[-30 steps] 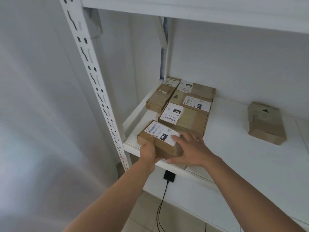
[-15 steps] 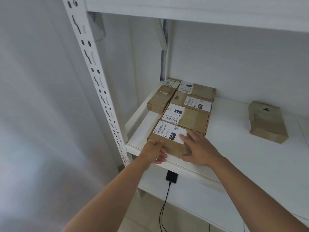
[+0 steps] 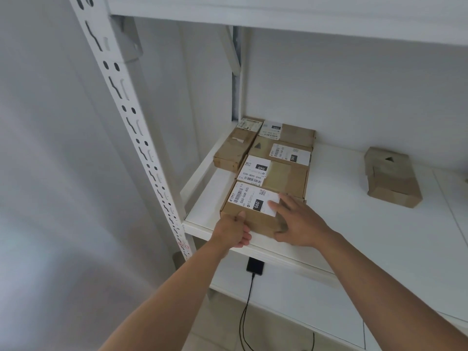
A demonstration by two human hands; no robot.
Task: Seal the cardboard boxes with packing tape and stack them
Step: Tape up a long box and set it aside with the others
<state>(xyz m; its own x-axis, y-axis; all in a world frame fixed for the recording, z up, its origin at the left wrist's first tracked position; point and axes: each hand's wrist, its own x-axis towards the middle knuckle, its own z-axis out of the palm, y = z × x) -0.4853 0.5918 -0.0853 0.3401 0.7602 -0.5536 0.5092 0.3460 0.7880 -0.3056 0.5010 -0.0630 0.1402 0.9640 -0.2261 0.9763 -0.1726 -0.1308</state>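
The left hand (image 3: 234, 230) makes its grip on the near left corner of the front box (image 3: 253, 207), thumb on the top edge and fingers curled under the near side, while the right hand (image 3: 301, 222) lies flat on the lid, fingers straight and spread across the white shipping label (image 3: 254, 200), the thumb against the near right corner. Since a second ago the box has slid away from the shelf lip and swung square, so its far edge now butts the next box (image 3: 274, 174) in the row; half a second ago it was still a little skewed. I judge this the end of placing: the carton is lined up with its neighbours and the hands should soon be free for another. Beyond the grip, two more labelled boxes (image 3: 286, 145) run toward the back wall, with a narrower box (image 3: 234, 149) just left of them, all resting on the shelf (image 3: 342, 219). Well off to the right of the grip sits a lone box (image 3: 391, 177) bearing a small dark triangle mark. The cartons are plain brown cardboard, flat and rectangular with crisp edges, some showing glossy strips that look like tape; the shelf is smooth white board on a perforated white metal upright (image 3: 131, 122). Below the grip a black charger (image 3: 255, 266) trails a thin cable downward.
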